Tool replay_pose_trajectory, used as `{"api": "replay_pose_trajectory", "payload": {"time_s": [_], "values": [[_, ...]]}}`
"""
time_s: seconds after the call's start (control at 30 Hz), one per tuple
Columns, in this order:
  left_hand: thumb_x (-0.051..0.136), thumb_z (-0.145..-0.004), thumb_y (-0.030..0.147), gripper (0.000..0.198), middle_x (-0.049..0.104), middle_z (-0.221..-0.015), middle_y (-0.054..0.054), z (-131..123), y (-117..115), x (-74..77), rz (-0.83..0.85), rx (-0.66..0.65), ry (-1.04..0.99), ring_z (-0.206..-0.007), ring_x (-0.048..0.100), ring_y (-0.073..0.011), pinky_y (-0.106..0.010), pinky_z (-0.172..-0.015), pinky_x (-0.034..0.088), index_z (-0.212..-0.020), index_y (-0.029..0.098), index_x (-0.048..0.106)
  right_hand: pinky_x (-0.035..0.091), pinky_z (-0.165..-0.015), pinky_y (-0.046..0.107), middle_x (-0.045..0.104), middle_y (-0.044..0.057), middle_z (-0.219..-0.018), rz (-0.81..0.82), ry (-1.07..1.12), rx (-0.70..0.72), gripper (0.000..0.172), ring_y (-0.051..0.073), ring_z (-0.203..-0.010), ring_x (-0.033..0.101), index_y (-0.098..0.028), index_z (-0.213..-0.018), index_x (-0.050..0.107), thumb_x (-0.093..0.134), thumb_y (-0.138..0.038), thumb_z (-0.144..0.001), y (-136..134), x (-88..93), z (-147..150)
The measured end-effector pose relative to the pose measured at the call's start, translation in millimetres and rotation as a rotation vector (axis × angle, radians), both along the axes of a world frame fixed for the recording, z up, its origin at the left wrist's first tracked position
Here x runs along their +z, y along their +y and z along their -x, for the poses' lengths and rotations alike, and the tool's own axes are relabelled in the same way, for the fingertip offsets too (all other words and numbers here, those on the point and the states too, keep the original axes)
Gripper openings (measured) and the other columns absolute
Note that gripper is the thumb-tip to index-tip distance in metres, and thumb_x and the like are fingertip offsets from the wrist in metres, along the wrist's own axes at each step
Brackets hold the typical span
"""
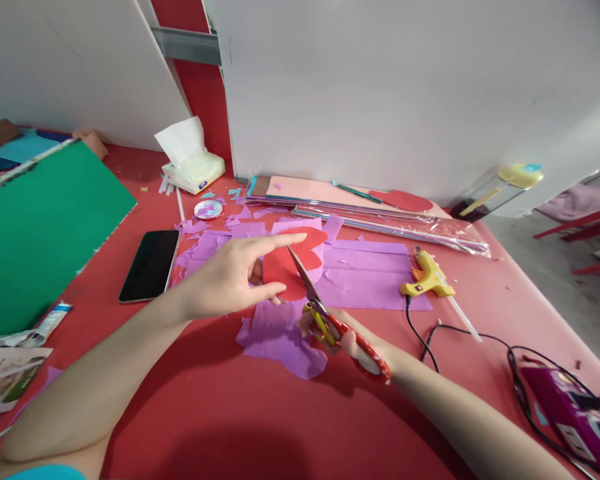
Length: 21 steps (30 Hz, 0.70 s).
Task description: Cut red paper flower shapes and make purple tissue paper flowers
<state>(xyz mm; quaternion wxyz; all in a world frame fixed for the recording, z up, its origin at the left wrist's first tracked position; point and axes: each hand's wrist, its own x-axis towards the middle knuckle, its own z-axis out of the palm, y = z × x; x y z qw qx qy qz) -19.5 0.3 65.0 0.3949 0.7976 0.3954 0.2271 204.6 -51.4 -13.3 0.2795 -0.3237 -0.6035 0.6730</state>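
Note:
My left hand (235, 270) grips a red paper cutout (283, 270) with a scalloped edge, backed by a piece of purple paper (317, 270). Its index finger stretches along the top and the thumb lies at the lower edge. My right hand (343, 333) is closed round scissors (307, 283) with red and yellow handles. Their blades point up and left over the red cutout, by its notch. Whether the blades bite into the paper, I cannot tell. Below lies a loose purple piece with a curved edge (285, 343); a larger purple sheet (370, 280) is behind the scissors.
Purple scraps (200, 247) surround a black phone (150, 265) and a small round lid (209, 210). A yellow glue gun (427, 279) sits right, its cable running to a purple box (573, 410). Wrapped paper packs (390, 223), tissues (195, 171) and a green board (55, 227) stand around.

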Motion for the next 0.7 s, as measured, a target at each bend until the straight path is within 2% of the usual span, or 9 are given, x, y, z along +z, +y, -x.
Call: {"api": "replay_pose_trajectory", "payload": {"time_s": [0.13, 0.2, 0.43, 0.7], "values": [[0.059, -0.073, 0.016, 0.06, 0.055, -0.052, 0.008, 0.0, 0.9, 0.3, 0.009, -0.007, 0.005, -0.056, 0.066, -0.0147, -0.016, -0.043, 0.044, -0.129, 0.027, 0.04, 0.029, -0.047, 0.025, 0.04, 0.001, -0.07, -0.125, -0.032, 0.047, 0.062, 0.012, -0.059, 0.032, -0.017, -0.083, 0.053, 0.035, -0.075, -0.07, -0.6, -7.0, 0.0], [0.058, -0.073, 0.016, 0.06, 0.055, -0.053, 0.008, 0.4, 1.3, -0.2, 0.016, -0.015, -0.003, -0.056, 0.066, -0.0148, -0.016, -0.042, 0.044, -0.129, 0.027, 0.04, 0.03, -0.048, 0.025, 0.041, 0.001, -0.07, -0.161, -0.052, 0.053, 0.065, 0.012, -0.059, 0.032, -0.017, -0.083, 0.051, 0.029, -0.078, -0.07, -0.4, -8.8, 0.3], [0.058, -0.073, 0.015, 0.061, 0.055, -0.053, 0.007, 0.8, 2.1, -1.1, 0.028, -0.013, -0.001, -0.057, 0.066, -0.015, -0.016, -0.044, 0.045, -0.129, 0.027, 0.039, 0.034, -0.049, 0.026, 0.04, 0.001, -0.07, -0.207, -0.088, 0.069, 0.061, 0.011, -0.056, 0.03, -0.019, -0.077, 0.047, 0.024, -0.075, -0.073, 0.4, -7.6, 0.8], [0.058, -0.074, 0.018, 0.062, 0.043, -0.047, 0.009, 2.7, 3.3, -3.9, 0.08, -0.012, -0.015, -0.054, 0.065, -0.0152, -0.016, -0.041, 0.043, -0.131, 0.029, 0.036, 0.035, -0.053, 0.026, 0.035, -0.003, -0.064, -0.111, -0.097, 0.032, 0.054, 0.009, -0.054, 0.029, -0.017, -0.074, 0.045, 0.032, -0.069, -0.077, -0.1, -20.6, 1.3]]}}
